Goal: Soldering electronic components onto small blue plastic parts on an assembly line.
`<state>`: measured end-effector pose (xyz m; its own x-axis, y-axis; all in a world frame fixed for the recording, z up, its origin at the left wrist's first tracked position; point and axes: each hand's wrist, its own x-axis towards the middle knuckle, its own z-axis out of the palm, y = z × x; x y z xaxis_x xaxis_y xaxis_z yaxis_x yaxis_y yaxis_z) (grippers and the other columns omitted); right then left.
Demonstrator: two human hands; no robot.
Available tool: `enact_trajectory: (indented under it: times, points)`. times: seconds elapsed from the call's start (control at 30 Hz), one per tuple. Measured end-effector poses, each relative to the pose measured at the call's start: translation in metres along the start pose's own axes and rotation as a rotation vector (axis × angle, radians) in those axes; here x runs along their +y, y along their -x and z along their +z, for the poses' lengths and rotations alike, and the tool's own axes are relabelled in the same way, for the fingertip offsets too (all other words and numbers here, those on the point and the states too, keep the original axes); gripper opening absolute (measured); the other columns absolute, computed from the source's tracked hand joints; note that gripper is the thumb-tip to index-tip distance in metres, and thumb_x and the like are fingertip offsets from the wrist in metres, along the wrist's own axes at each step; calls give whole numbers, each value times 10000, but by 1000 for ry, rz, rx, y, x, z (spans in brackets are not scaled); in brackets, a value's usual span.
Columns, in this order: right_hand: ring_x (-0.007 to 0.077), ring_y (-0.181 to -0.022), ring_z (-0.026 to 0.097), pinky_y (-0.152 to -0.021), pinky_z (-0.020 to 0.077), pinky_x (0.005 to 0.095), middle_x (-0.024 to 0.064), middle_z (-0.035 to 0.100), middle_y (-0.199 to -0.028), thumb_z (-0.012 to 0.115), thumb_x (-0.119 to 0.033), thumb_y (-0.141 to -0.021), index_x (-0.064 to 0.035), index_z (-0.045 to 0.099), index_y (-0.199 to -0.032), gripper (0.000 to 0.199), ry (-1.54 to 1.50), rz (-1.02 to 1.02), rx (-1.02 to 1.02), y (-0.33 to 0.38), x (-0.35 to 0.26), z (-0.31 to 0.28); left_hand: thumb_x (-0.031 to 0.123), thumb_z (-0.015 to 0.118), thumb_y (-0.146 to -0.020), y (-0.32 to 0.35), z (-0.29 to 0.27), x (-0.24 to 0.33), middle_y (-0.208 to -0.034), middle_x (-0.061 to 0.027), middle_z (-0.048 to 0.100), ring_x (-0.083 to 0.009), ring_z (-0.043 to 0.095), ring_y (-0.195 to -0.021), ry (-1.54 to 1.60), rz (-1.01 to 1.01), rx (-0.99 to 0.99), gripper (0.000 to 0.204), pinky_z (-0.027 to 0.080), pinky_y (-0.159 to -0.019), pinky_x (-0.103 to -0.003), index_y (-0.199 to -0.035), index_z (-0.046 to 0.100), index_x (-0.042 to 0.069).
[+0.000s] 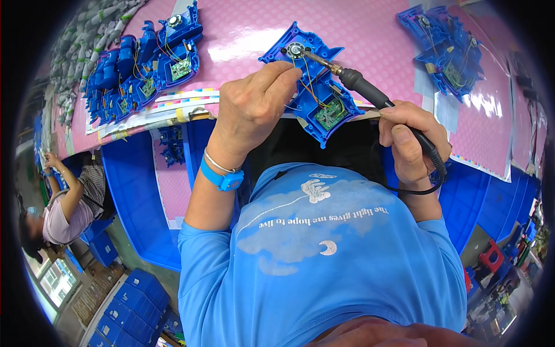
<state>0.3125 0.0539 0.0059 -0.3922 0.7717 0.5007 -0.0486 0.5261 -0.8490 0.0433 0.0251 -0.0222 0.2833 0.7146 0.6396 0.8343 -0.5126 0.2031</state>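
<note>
A blue plastic housing half (324,48) lies at the table's front edge. In it sit a round speaker (295,50) and a green circuit board (329,115), joined by thin coloured wires (308,87). My right hand (413,139) is closed around the cable end of a black soldering iron (363,87), whose metal tip touches or nearly touches the speaker. My left hand (257,98) pinches beside the speaker, apparently on a thin wire that its fingers mostly hide. A blue band and a metal bangle circle my left wrist.
Several blue housings with boards and wires (144,63) stand in a row at left. More blue housings (445,49) lie at right on the pink table covering (370,29). Blue bins (136,191) are below the edge. At far left a person (72,202) works. The iron's cable loops by my right wrist.
</note>
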Motion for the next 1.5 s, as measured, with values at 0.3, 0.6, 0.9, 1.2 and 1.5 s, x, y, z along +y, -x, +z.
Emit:
enact_trajectory:
  times: [0.3, 0.6, 0.9, 1.2, 1.5]
  points:
    - [151, -580, 643, -540, 484, 276, 120, 713, -752, 656, -110, -890, 34, 740, -1009, 205, -12, 13, 14, 1, 0, 1, 5, 762, -778, 0, -2, 0, -968, -52, 730, -196, 720, -700, 58, -25, 7, 254, 562, -553, -291, -1025, 735, 56]
    - [149, -600, 645, -546, 479, 272, 115, 705, -745, 657, -102, -893, 41, 740, -1028, 213, -11, -4, 62, 0, -3, -8, 15, 872, -679, 26, -32, 1, -1084, -67, 758, -219, 743, -775, 424, -177, -143, 396, 594, -637, -309, -1051, 769, 105]
    - [131, -617, 626, -569, 478, 269, 98, 676, -731, 631, -53, -906, 63, 729, -1039, 202, -50, -33, 203, 3, -12, -15, -64, 721, -785, -9, -18, 10, -1177, -82, 704, -259, 735, -776, 264, -62, -257, 388, 591, -629, -350, -1133, 709, 108]
    - [124, -605, 620, -556, 467, 258, 71, 662, -702, 621, -73, -936, 55, 719, -1066, 207, 24, -76, 274, 15, -16, -34, -67, 595, -833, -31, -69, -91, -1040, -82, 722, -306, 719, -757, -73, -74, -464, 251, 560, -650, -395, -1003, 710, 77]
    - [212, -758, 660, -741, 543, 326, 179, 691, -852, 544, 1, -993, 119, 650, -1146, 220, 285, -111, 458, 12, 6, -66, -48, 647, -822, -46, -67, -5, -1052, -106, 752, -252, 726, -809, -230, -34, 40, 249, 577, -684, -374, -1018, 755, 62]
